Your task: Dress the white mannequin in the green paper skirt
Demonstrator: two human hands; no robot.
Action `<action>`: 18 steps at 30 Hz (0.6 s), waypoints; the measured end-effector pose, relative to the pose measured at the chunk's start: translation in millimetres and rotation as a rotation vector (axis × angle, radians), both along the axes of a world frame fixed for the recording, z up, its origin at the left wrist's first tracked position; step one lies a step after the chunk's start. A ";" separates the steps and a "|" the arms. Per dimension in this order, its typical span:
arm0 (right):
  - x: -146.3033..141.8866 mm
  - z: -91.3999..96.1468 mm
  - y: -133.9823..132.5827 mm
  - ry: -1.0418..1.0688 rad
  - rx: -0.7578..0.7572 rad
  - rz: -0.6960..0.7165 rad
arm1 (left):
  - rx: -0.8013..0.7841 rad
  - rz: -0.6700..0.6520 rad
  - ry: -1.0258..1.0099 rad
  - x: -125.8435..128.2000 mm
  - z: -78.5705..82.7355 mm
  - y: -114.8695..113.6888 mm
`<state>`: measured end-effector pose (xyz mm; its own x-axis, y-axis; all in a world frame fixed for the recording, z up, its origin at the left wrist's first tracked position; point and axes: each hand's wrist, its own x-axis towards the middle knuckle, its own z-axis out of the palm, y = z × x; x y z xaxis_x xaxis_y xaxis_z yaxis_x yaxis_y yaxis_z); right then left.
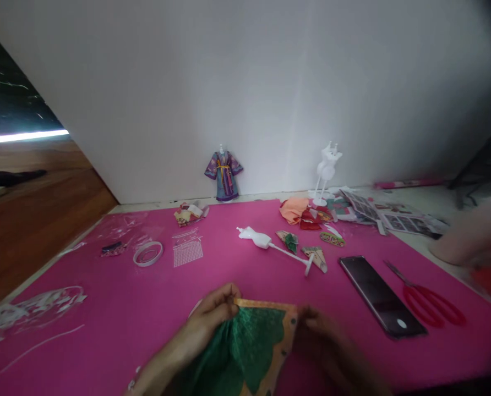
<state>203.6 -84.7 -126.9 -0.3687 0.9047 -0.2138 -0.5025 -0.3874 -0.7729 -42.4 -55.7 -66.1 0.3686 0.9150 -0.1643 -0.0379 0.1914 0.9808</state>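
Green paper piece (245, 344) between both hands (266, 330)

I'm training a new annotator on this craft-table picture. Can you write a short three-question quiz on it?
1. True or false: both hands grip the green paper.
2. What lies just right of the phone? A) tape roll B) scissors C) dressed doll
3. Fill in: the nearer white mannequin lies ____ on the pink mat.

Key
1. True: left hand pinches the top edge, right hand holds the right side.
2. B, the red scissors.
3. Flat; the other mannequin stands upright by the wall.
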 end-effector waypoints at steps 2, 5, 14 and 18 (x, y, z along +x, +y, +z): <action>6.8 9.5 7.1 -0.316 0.150 -0.101 | -0.115 0.054 -0.140 -2.2 4.5 -1.0; 22.6 25.8 32.4 -0.990 0.529 -0.406 | -0.221 0.123 -0.313 -9.1 16.1 -1.1; 27.9 40.2 125.2 -1.741 0.856 -0.130 | -0.250 0.203 -0.549 -50.1 46.4 -1.5; 11.4 36.9 129.3 -1.797 0.817 -0.006 | -0.249 0.322 -0.533 -81.4 49.9 -13.1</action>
<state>214.9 44.6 -89.9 -0.2360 0.9638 0.1238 0.9280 0.2613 -0.2655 -123.8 -68.8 -16.3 0.1729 0.9512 -0.2554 -0.5979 0.3075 0.7403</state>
